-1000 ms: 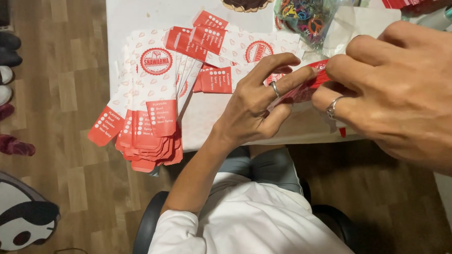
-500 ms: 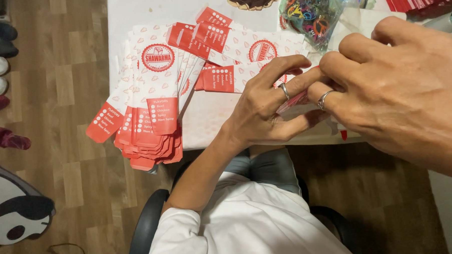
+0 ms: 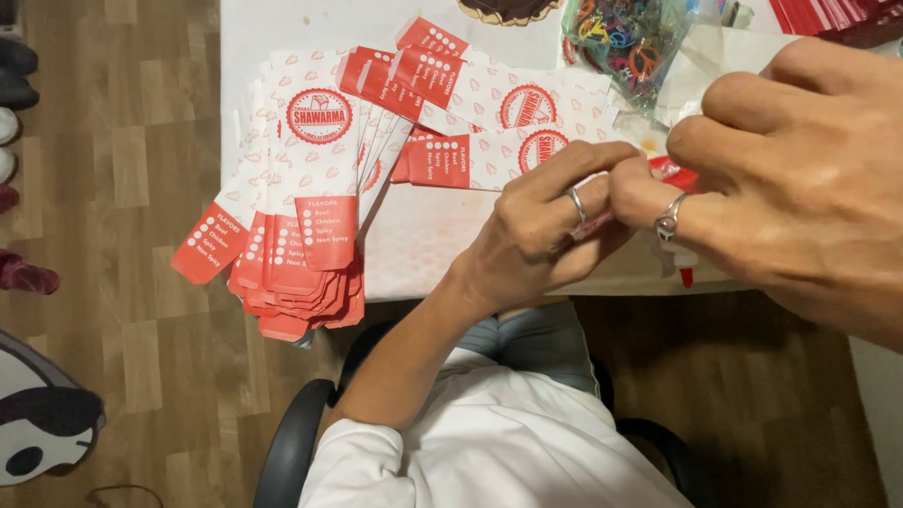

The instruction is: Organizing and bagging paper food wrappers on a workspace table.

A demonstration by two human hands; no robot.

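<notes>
A red-and-white paper sleeve (image 3: 629, 190) is pinched between both hands above the near edge of the white table (image 3: 280, 8); the left hand (image 3: 542, 232), one ring on a finger, grips its lower edge, and the right hand (image 3: 804, 186), also with one ring, clamps it from above. Beside them two more flat sleeves (image 3: 496, 125) lie loose; further left a fanned stack of sleeves (image 3: 303, 209), too many to count, overhangs the table edge. One clear bag of coloured bands (image 3: 629, 35) sits behind.
</notes>
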